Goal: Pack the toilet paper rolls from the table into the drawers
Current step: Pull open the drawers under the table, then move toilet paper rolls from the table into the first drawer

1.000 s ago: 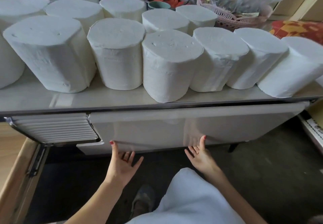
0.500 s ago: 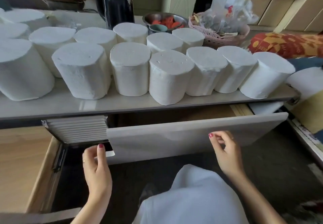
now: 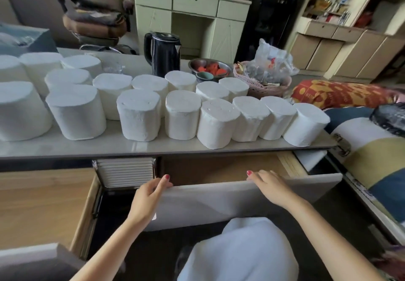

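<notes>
Several white toilet paper rolls (image 3: 217,124) stand upright in rows across the grey table (image 3: 109,145). Below the table's right half a drawer (image 3: 219,204) with a pale front panel is pulled out; its wooden inside (image 3: 219,169) shows bare. My left hand (image 3: 149,195) grips the top left edge of that front panel. My right hand (image 3: 271,186) lies over the top edge further right, fingers curled on it. A second wooden drawer (image 3: 43,204) stands pulled out at the left.
A black kettle (image 3: 163,54), a metal bowl (image 3: 210,67) with red pieces and a pink basket (image 3: 263,81) stand at the table's back. A white ribbed panel (image 3: 125,172) sits between the drawers. A patterned sofa (image 3: 361,145) is close on the right.
The right drawer has slid out further towards me. Both hands moved from under its front panel up onto its top edge. The view has pulled back and up.
</notes>
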